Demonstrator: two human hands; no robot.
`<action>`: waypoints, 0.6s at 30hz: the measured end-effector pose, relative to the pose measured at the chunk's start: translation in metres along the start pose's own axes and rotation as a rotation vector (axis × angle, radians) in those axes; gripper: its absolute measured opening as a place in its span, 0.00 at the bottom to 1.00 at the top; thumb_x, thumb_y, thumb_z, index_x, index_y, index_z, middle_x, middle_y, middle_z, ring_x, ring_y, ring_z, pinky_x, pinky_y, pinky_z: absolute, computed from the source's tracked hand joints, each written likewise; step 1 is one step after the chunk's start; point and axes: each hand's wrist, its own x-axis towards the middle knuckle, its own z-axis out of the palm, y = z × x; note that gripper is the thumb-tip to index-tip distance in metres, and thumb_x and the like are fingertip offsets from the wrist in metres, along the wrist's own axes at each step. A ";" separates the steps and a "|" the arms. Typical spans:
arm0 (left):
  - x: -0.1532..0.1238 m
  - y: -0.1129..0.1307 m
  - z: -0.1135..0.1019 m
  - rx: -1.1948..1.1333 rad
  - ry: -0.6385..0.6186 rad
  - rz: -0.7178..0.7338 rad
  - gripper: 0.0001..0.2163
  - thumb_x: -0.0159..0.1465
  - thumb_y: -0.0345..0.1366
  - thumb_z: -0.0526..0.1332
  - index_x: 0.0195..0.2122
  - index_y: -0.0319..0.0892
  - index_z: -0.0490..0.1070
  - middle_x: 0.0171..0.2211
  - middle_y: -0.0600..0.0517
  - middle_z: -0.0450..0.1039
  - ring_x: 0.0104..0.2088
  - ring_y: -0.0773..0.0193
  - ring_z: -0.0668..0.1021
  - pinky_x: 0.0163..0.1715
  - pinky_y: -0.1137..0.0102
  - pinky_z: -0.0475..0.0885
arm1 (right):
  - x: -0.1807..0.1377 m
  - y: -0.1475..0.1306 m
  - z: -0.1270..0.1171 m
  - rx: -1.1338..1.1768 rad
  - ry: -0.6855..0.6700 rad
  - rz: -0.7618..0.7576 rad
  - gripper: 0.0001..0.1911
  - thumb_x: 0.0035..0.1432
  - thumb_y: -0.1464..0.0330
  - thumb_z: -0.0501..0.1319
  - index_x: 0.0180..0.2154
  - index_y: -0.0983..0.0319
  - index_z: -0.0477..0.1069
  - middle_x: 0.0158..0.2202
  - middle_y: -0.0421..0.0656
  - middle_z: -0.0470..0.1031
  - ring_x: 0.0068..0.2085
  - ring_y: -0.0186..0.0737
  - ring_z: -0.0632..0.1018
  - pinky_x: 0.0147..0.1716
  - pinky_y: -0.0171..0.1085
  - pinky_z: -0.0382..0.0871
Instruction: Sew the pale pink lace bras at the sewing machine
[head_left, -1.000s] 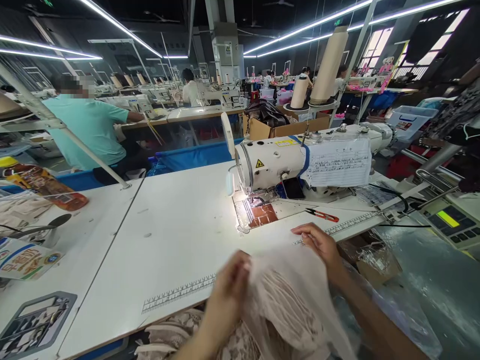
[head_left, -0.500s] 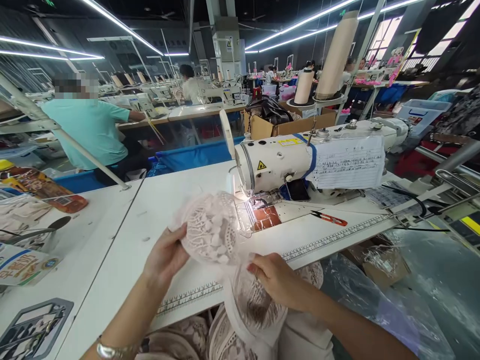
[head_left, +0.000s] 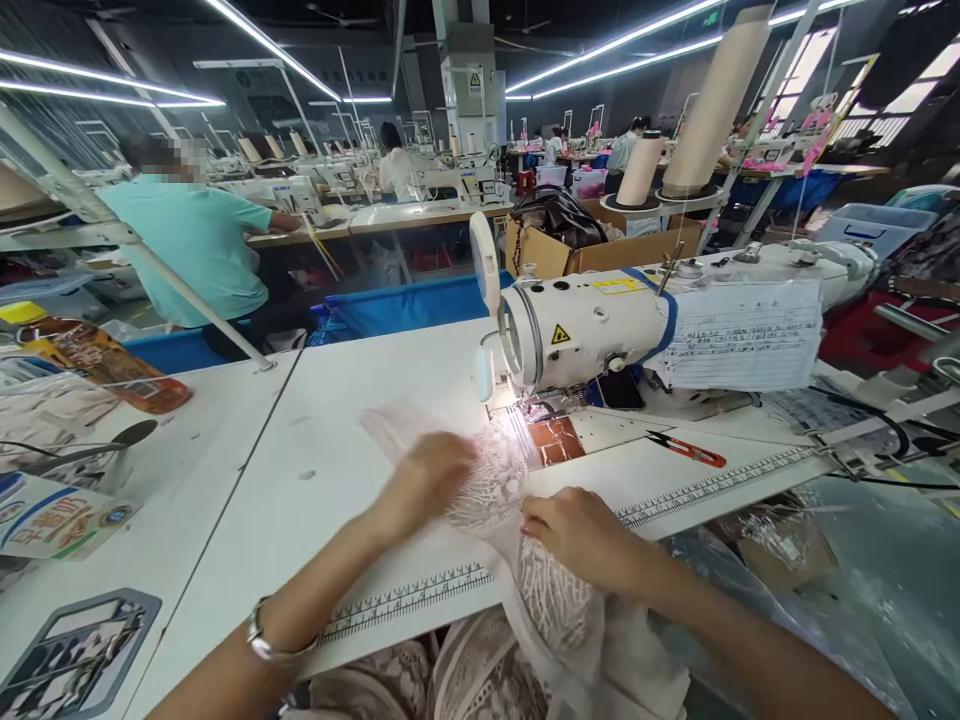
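A pale pink lace bra (head_left: 495, 485) lies partly on the white sewing table (head_left: 337, 450), one cup close to the lit needle area of a white sewing machine (head_left: 581, 345). Over that cup's left side is my left hand (head_left: 424, 490), its fingers smeared by motion, so its grip is unclear. Between the two cups, my right hand (head_left: 574, 535) pinches the bra's edge with curled fingers. The second cup (head_left: 555, 595) hangs over the table's front edge, below my right hand. More lace pieces (head_left: 480, 670) are piled beneath, at my lap.
Orange-handled thread snips (head_left: 690, 450) rest right of the needle area, near a printed ruler strip (head_left: 720, 485). On the left stand a drink bottle (head_left: 97, 360), a carton (head_left: 60, 515) and a grey tray (head_left: 75, 650). A person in a turquoise shirt (head_left: 187, 250) sits beyond.
The raised cup has come down onto the table beside the needle area. My left hand has moved right across it; my right hand has stayed on the bra. The view has shifted slightly.
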 end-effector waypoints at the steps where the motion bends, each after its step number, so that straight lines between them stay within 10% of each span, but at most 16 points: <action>1: 0.001 0.009 0.016 0.018 -0.204 0.224 0.09 0.67 0.31 0.59 0.46 0.43 0.76 0.53 0.45 0.76 0.59 0.55 0.74 0.64 0.55 0.66 | -0.003 0.000 -0.016 -0.007 -0.037 -0.040 0.11 0.67 0.68 0.58 0.33 0.59 0.76 0.29 0.41 0.79 0.31 0.38 0.76 0.29 0.34 0.53; 3: 0.006 0.026 0.045 0.096 -0.377 0.402 0.14 0.69 0.33 0.58 0.54 0.40 0.73 0.62 0.41 0.69 0.64 0.54 0.69 0.65 0.56 0.64 | -0.007 0.004 -0.050 -0.038 -0.082 -0.102 0.09 0.65 0.68 0.61 0.31 0.59 0.76 0.29 0.40 0.79 0.32 0.38 0.76 0.30 0.34 0.54; 7: 0.016 0.040 0.085 0.220 -0.324 0.376 0.23 0.70 0.39 0.57 0.63 0.34 0.63 0.65 0.35 0.64 0.67 0.44 0.64 0.66 0.46 0.61 | 0.007 0.028 -0.089 -0.262 -0.077 -0.134 0.15 0.56 0.73 0.66 0.20 0.60 0.68 0.21 0.39 0.71 0.26 0.37 0.71 0.27 0.35 0.50; 18: 0.041 0.013 0.063 0.144 -0.314 0.478 0.17 0.72 0.35 0.51 0.58 0.35 0.68 0.59 0.40 0.71 0.62 0.51 0.70 0.63 0.53 0.66 | 0.091 0.058 0.004 -0.183 0.343 0.305 0.10 0.66 0.64 0.56 0.35 0.59 0.72 0.33 0.44 0.79 0.32 0.40 0.75 0.28 0.35 0.51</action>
